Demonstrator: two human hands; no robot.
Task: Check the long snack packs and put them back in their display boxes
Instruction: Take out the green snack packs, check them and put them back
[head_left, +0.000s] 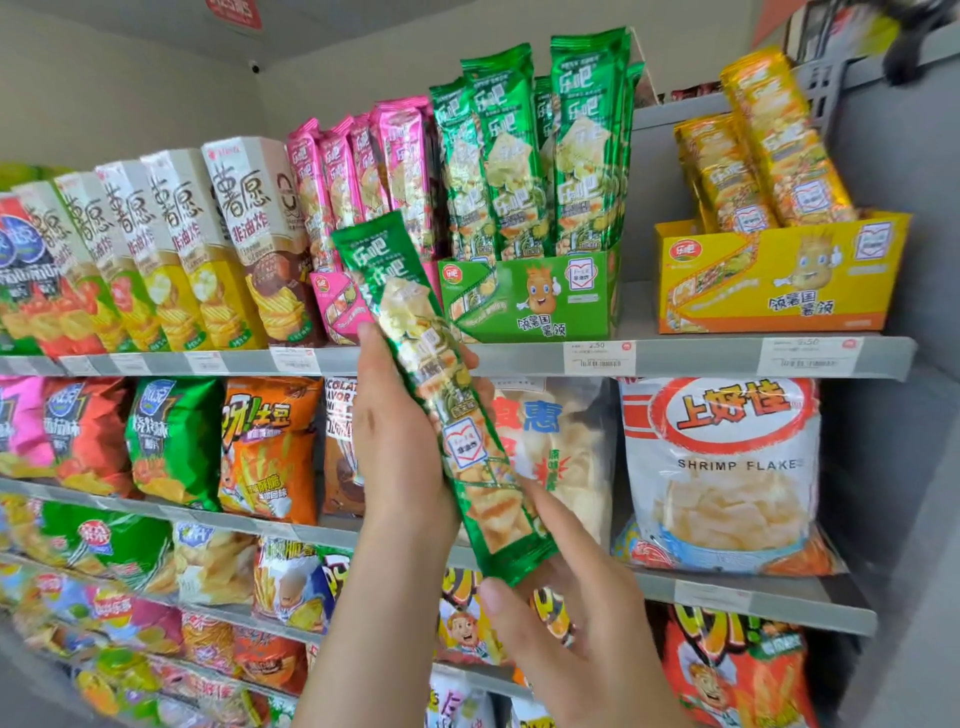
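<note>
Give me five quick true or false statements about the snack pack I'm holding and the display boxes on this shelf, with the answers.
1. The left hand and the right hand both hold one green snack pack. True.
2. The green display box is empty. False: upright green packs stand in it.
3. The yellow display box stands to the right of the green display box. True.
4. The green snack pack already sits in its box. False: it is held tilted in front of the shelf, outside any box.
5. The pink packs stand to the right of the yellow display box. False: they stand to the left of the green display box.
</note>
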